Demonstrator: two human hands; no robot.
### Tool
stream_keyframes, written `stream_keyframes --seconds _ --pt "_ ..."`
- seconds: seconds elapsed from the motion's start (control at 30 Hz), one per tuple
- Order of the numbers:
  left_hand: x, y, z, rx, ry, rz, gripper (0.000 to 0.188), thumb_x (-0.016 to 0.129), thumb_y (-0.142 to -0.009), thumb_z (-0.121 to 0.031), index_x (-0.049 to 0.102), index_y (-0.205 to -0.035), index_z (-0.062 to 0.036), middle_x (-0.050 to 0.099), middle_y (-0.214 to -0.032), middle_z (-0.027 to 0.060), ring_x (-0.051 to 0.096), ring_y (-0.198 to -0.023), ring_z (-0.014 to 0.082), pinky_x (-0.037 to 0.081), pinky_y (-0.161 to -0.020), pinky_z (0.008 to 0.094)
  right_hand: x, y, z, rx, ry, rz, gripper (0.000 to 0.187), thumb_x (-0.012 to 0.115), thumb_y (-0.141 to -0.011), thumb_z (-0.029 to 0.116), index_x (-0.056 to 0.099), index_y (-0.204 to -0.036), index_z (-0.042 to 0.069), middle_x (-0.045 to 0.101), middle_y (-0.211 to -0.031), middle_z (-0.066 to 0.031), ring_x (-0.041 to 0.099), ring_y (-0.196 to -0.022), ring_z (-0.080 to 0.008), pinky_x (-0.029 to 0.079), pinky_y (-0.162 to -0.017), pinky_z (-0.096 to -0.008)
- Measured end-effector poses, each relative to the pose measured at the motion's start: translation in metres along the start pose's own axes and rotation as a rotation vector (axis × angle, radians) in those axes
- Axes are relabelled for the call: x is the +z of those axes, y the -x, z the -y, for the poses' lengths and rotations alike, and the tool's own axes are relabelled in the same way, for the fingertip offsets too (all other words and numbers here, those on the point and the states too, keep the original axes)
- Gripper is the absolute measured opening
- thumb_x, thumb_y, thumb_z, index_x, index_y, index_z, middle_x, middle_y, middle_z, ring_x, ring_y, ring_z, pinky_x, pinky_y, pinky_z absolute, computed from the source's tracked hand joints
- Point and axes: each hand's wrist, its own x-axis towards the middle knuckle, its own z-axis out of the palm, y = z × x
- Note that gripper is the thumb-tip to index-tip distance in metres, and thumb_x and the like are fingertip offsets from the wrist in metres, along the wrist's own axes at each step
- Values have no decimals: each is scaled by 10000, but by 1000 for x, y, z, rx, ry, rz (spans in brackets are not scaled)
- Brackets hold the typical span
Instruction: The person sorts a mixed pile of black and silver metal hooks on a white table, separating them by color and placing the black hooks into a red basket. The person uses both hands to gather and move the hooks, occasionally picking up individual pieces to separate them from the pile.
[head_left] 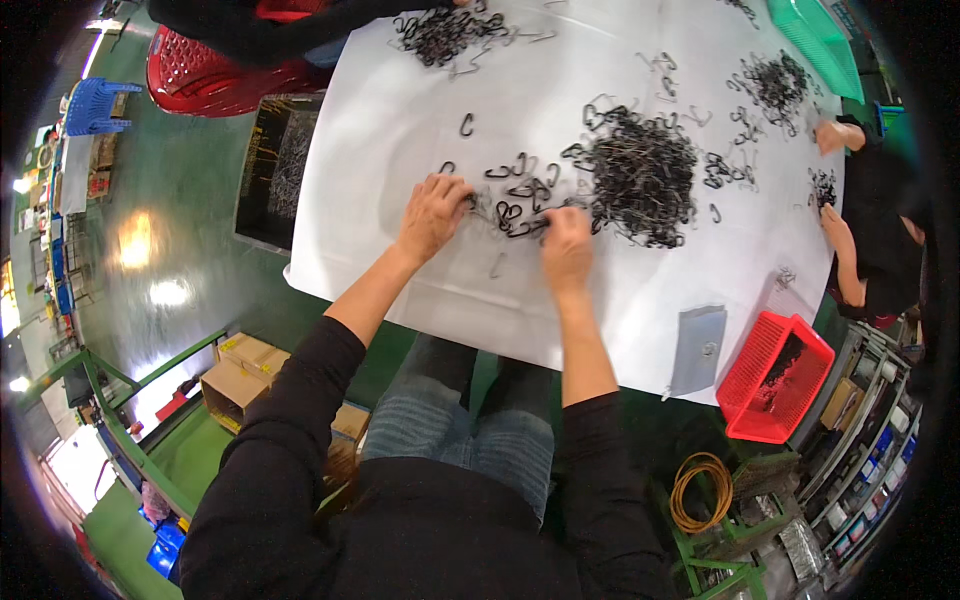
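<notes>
On the white-covered table, my left hand point(430, 218) is at the left end of a loose scatter of black C-shaped hooks point(508, 213). Its fingertips are pinched together around a dark hook, mostly hidden by them. Opposite, my right hand point(568, 248) has its fingers curled down at the scatter's right side, closed on a black hook point(533, 226) whose end sticks out to the left. A dense heap of the same black hooks point(642, 178) rises just right of my right hand. One single hook point(466, 125) lies apart, beyond my left hand.
At the table's right edge are a red basket point(778, 375) with dark pieces inside and a flat grey packet point(697, 348). More hook piles point(445, 38) lie farther off. Co-workers' hands point(838, 230) work at the right. A dark bin point(262, 225) stands on the floor left of the table.
</notes>
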Motion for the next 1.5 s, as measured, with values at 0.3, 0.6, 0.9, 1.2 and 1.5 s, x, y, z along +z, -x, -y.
stream_keyframes --seconds 0.3,0.6,0.9,1.2,1.5 --pt "-27 -28 29 92 232 -147 234 672 -805 -80 645 -1037 -91 626 -952 60 593 -887 259 487 -751 353 -37 -28 5 73 -3 -300 165 657 -814 107 669 -978 92 606 -883 -49 579 -891 -260 484 -699 -374" --pt "-29 -10 56 -124 420 -95 206 675 -814 -73 653 -1020 -73 636 -887 78 614 -809 254 494 -657 316 13 -29 46 -89 -114 54 112 653 -812 93 661 -923 108 615 -874 -53 631 -760 -263 499 -665 -352" --pt "-11 -89 45 -308 191 -313 204 683 -820 -254 683 -911 -72 643 -888 95 589 -875 257 465 -797 367 7 -130 62 -206 259 254 163 715 -781 203 673 -892 91 627 -904 -61 615 -894 -262 465 -754 -393" --pt "-1 -99 35 -255 168 -155 170 677 -799 -183 642 -932 -83 643 -857 68 599 -867 251 491 -767 360 23 -102 52 -346 308 275 172 709 -785 214 614 -859 91 572 -918 -77 572 -911 -266 417 -766 -391" --pt "-35 -1 36 -892 1712 -271 307 553 -951 -313 605 -1095 -47 635 -951 45 598 -885 128 489 -718 269 17 -84 82 -375 235 190 105 579 -872 147 604 -887 46 556 -946 -112 570 -907 -279 431 -759 -410"
